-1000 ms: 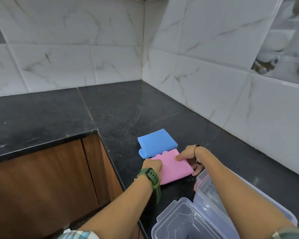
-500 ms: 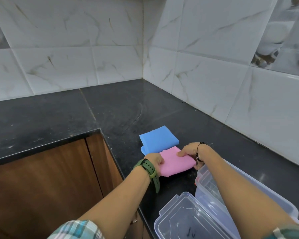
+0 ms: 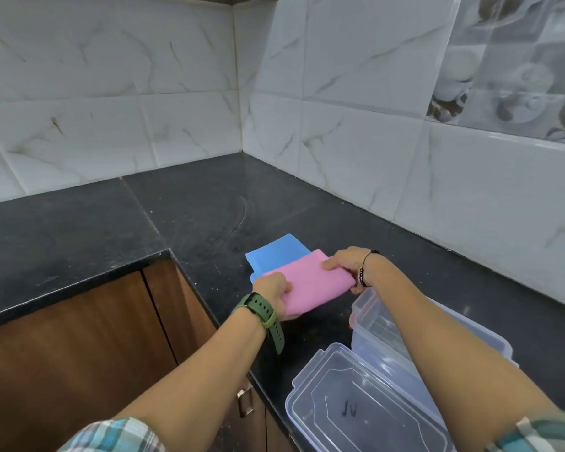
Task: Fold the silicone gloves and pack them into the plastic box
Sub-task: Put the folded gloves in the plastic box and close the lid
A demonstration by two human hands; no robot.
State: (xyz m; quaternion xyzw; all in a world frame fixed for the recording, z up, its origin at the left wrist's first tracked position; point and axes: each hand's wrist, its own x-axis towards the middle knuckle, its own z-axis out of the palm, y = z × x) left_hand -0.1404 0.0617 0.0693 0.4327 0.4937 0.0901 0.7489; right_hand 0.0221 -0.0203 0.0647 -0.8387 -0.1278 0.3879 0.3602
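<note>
pink glove: folded pink silicone glove (image 3: pixel 309 286) held by both ends, looks lifted just off the black countertop (image 3: pixel 193 216), partly overlapping the near edge of the blue one; two-end hold likely keeps the fold from springing open.
left hand: left hand (image 3: pixel 272 293) pinching the near-left end, thumb on top, fingers under; green watch (image 3: pixel 261 313) on the wrist.
right hand: right hand (image 3: pixel 346 264) clamped on the far-right end, thumb on top, fingers wrapped under.
blue glove: folded blue silicone glove (image 3: pixel 274 254) lying flat on the counter, just beyond the pink one, not touched by either hand; looks parked until its turn.
box: clear plastic box (image 3: pixel 366 318) open, near right, just below the right wrist; right forearm covers part of it, visible part looks empty. Close placement means a short carry.
lid: clear lid (image 3: pixel 366 406) off, flat on the counter, nearer than the box and touching or just beside it, cannot tell which.
step: judged as carrying the pink glove to the box; neither glove packed yet.
risk: silicone is springy, may unfold on release.
</note>
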